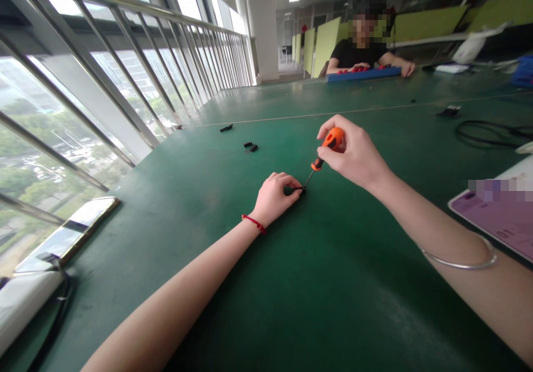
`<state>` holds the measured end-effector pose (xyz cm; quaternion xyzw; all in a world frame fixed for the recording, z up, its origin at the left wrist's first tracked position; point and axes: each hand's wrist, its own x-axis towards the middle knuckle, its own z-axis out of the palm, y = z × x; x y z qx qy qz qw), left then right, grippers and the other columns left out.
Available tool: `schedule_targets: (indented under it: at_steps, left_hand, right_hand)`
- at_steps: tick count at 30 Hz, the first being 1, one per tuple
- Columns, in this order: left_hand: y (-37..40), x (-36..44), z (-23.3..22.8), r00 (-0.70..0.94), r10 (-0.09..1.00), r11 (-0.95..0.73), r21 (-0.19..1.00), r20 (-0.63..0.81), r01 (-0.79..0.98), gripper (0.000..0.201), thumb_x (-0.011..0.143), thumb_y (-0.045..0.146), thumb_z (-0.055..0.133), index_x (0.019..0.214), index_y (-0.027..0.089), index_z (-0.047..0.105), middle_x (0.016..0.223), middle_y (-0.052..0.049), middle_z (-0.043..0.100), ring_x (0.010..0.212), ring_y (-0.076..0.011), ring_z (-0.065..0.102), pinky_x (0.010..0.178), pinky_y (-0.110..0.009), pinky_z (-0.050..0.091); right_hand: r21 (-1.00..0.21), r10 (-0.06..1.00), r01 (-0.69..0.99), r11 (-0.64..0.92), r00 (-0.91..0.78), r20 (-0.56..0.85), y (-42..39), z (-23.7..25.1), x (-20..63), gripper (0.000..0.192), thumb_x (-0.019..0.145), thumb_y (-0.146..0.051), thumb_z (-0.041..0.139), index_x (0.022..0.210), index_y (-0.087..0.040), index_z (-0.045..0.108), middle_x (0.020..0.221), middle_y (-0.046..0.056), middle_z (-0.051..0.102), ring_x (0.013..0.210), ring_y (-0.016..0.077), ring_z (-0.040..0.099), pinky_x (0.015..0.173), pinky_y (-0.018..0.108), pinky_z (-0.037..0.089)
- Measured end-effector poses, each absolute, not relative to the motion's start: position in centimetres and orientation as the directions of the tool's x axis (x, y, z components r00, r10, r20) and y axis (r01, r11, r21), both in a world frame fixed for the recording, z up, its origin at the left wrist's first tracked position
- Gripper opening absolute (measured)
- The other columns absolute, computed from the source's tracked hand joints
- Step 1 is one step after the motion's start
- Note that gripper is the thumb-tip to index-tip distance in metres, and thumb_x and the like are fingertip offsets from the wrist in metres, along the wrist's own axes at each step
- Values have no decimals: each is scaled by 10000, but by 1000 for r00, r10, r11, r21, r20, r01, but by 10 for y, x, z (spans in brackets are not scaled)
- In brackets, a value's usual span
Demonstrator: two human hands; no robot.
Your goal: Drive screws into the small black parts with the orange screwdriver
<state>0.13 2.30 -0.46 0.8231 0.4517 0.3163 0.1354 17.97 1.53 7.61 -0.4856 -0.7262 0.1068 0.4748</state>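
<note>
- Nearest the wearer: a phone lies flat at the left edge of the green counter, beside the window railing. A pink-faced tablet sits at the right edge.
- Left hand: rests on the counter at centre, a red cord around the wrist. The fingers are curled and pressed together, pinching a small black part against the counter surface. Most of the part is hidden under the fingertips.
- Right hand: raised just above and to the right of the left hand, a thin metal bangle on the forearm. The fingers are closed round the orange handle of a screwdriver, thumb and forefinger gripping near its top.
- Screwdriver: tilted, handle up and to the right, shaft running down and to the left. The tip meets the small black part; the exact contact point is too small to tell.
- Mid counter: several loose black pieces lie well apart from the hands, to the upper left. A black cable is coiled at the right.
- Far side: another person sits across the counter, both hands resting on a blue tray that holds red items.
</note>
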Motion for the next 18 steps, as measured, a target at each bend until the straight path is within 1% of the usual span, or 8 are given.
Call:
schedule_targets:
  at_steps: [2,4,6,9,11,13,16,18]
  left_hand:
    - [23,1,-5,393,827,-558,505,402,658,88,780,212,604,807,195,687,858,-11,667,853,-188,546,805,-313,453]
    - [23,1,-5,395,824,-562,500,406,659,88,780,209,605,806,197,689,862,-11,667,855,-188,544,806,-314,453]
    - [23,2,-5,398,820,-568,494,412,659,90,780,205,604,805,197,690,859,-10,667,851,-188,541,807,-316,452]
    - [23,2,-5,402,816,-573,485,416,660,96,782,202,600,811,197,691,860,-10,667,846,-188,536,805,-318,452]
    - [23,2,-5,405,814,-576,481,417,661,99,783,201,598,814,196,691,863,-12,668,843,-189,533,799,-318,454]
    - [23,2,-5,408,809,-582,475,423,660,97,782,200,598,811,195,690,859,-13,667,840,-189,532,798,-318,455]
    - [22,2,-5,415,800,-593,461,434,661,95,780,201,597,806,198,688,861,-14,663,845,-191,530,807,-321,455]
    - [22,2,-5,420,796,-597,453,436,662,94,779,200,596,804,198,687,864,-16,662,850,-193,528,804,-321,457]
  right_hand:
    - [-618,805,596,513,-85,587,16,76,180,156,676,-251,614,807,-214,538,614,-33,529,514,120,453,509,255,323]
    - [-602,802,623,500,-71,594,15,76,180,127,717,-318,603,714,-205,544,572,-22,516,511,122,444,507,260,311]
    - [-589,797,640,493,-61,601,14,77,180,217,754,-363,574,621,-196,536,535,-11,501,508,122,435,509,266,303]
    - [-583,788,615,531,-106,606,13,79,181,105,711,-293,605,724,-195,568,576,-21,519,513,115,437,508,257,306]
    - [-580,786,601,550,-138,602,13,79,180,171,672,-257,631,822,-203,567,614,-31,535,517,111,444,507,249,310]
    - [-579,793,619,530,-122,597,12,79,180,138,695,-302,627,765,-199,568,591,-28,529,510,109,437,504,250,306]
    - [-576,788,646,502,-67,612,10,78,178,215,749,-362,581,627,-187,550,544,-12,512,502,109,429,504,257,301]
    - [-571,778,638,516,-70,624,8,79,178,130,721,-316,600,708,-191,569,571,-17,523,506,110,436,505,253,304]
